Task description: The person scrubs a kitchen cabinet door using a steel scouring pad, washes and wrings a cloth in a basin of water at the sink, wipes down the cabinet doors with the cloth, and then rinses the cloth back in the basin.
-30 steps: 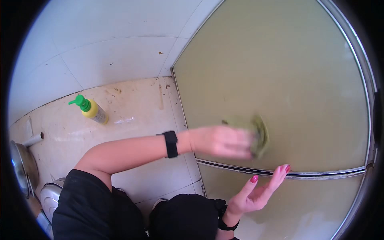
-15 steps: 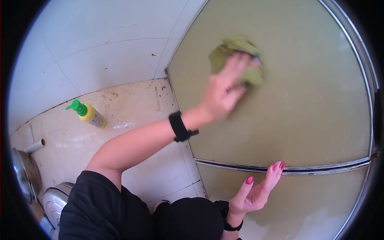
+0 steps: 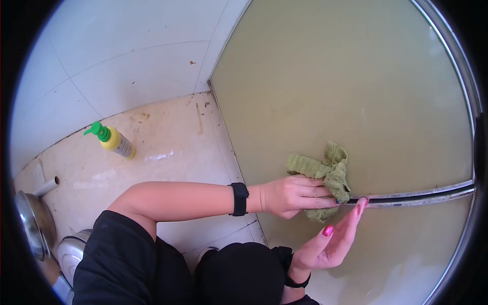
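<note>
Green cloth, one, clasped in one left hand; one right hand spread.

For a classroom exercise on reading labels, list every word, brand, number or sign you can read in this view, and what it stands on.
No text can be read.
Yellow pump bottle: its label is too small and blurred to read.
Green cloth: no lettering visible.
Black left wristband: no lettering visible.

The bare, bent left arm ends in a gripping left hand. Below that hand, the pink-nailed right hand curves loosely.
</note>
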Tool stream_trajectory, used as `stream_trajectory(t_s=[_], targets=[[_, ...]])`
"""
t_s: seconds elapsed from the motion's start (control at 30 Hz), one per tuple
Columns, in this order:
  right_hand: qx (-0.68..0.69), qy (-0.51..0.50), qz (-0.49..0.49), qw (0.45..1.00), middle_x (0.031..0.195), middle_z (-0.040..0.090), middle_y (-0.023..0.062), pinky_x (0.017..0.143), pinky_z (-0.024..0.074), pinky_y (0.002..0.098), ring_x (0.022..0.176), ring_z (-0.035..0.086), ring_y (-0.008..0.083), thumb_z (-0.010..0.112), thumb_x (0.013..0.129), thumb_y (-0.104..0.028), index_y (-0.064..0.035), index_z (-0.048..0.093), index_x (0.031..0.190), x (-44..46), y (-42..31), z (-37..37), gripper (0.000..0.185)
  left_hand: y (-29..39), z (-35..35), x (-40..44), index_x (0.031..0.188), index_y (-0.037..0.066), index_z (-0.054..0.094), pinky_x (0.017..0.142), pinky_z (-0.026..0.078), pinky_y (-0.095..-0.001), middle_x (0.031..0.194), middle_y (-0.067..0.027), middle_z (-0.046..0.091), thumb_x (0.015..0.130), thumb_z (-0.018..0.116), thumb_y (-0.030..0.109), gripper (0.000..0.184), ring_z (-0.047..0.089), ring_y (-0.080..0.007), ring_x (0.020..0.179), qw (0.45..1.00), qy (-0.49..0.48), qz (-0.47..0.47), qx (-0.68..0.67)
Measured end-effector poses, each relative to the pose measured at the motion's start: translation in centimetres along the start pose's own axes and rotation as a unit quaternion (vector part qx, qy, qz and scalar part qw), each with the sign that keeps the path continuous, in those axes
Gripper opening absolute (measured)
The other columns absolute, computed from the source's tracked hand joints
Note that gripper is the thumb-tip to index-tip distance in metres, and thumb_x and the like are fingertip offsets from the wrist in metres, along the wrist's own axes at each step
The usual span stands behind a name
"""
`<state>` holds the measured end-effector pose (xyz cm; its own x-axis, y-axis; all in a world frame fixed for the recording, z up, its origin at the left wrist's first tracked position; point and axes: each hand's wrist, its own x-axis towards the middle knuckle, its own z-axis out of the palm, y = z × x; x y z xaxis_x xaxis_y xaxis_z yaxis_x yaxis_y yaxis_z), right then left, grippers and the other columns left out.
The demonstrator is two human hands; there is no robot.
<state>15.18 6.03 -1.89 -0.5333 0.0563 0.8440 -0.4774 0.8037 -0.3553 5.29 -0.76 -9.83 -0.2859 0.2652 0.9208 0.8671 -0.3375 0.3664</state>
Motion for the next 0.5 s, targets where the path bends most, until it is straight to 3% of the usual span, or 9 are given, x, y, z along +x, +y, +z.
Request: stream_trajectory(t_s=[0.2, 0.3, 0.4, 0.5], targets=[[0.055, 0.029, 0.035, 0.997, 0.128, 0.039, 0.0315, 0.106, 0.0249, 0.0448, 0.124, 0.035, 0.0383, 0.034, 0.087, -0.012, 0.0158, 0.032, 0.125, 0.0, -2.1, 1.1, 0.048, 3.2, -0.5, -0.2, 0.109, 0.004, 0.059, 0.096, 0.041, -0.0347, 0.111, -0.0134, 0.058, 0.063, 0.048, -0.009, 0.049, 0.053, -0.0282, 0.106, 0.998, 0.022, -0.052, 0.01], [0.093, 0.055, 0.073, 0.991, 0.127, 0.039, 0.0331, 0.105, 0.0262, 0.0445, 0.123, 0.037, 0.0385, 0.029, 0.089, -0.015, 0.0152, 0.027, 0.128, -0.4, -2.7, 1.7, 0.049, 3.9, -2.8, 0.0, 0.102, 0.001, 0.064, 0.092, 0.044, -0.0335, 0.102, -0.015, 0.062, 0.057, 0.042, -0.011, 0.052, 0.057, -0.0286, 0.1, 0.979, -0.009, -0.134, -0.152], [0.132, 0.054, 0.127, 0.982, 0.128, 0.038, 0.0305, 0.106, 0.0256, 0.0437, 0.123, 0.037, 0.0367, 0.03, 0.091, -0.018, 0.0137, 0.028, 0.128, 0.0, -2.9, 2.8, 0.049, 3.8, -7.9, 1.7, 0.095, -0.004, 0.065, 0.092, 0.044, -0.0337, 0.096, -0.0166, 0.065, 0.052, 0.039, -0.007, 0.05, 0.059, -0.0258, 0.097, 0.882, -0.02, -0.317, -0.349], [0.196, -0.026, 0.184, 0.963, 0.129, 0.039, 0.0261, 0.104, 0.0286, 0.0436, 0.121, 0.039, 0.033, 0.034, 0.092, -0.019, 0.0106, 0.028, 0.13, 0.1, -3.1, 3.3, 0.049, 3.8, -11.4, 2.0, 0.098, -0.006, 0.062, 0.09, 0.045, -0.0318, 0.099, -0.0158, 0.064, 0.056, 0.041, -0.004, 0.047, 0.06, -0.0215, 0.094, 0.772, 0.064, -0.427, -0.467]])
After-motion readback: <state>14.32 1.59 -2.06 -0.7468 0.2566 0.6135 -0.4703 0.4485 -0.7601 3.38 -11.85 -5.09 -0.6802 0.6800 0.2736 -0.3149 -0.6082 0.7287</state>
